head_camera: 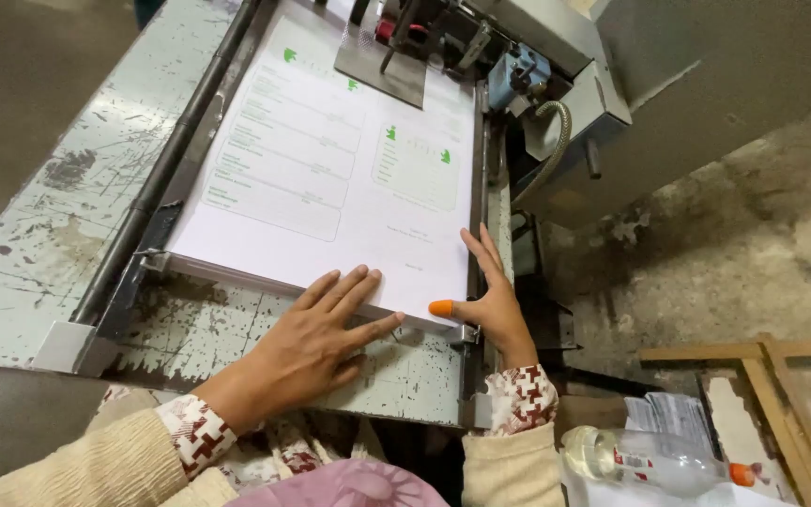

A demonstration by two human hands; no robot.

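Stack [330, 178] sits squared on the table [39, 235]; your left hand [316, 343] and right hand [490, 300] press its near edge, flat, gripping nothing.

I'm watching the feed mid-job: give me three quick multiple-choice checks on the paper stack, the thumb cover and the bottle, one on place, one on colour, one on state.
1. Where does the left hand rest?
A. on the near edge of the paper stack
B. on the bottle
C. on the floor

2. What colour is the thumb cover on the right hand?
A. blue
B. orange
C. black

3. How does the clear bottle lie?
A. upright
B. on its side
C. held in a hand

Answers: 1 A, its fingers lie flat over the stack's near edge; 2 B, the thumb tip shows bright orange; 3 B, it lies flat at lower right, untouched.
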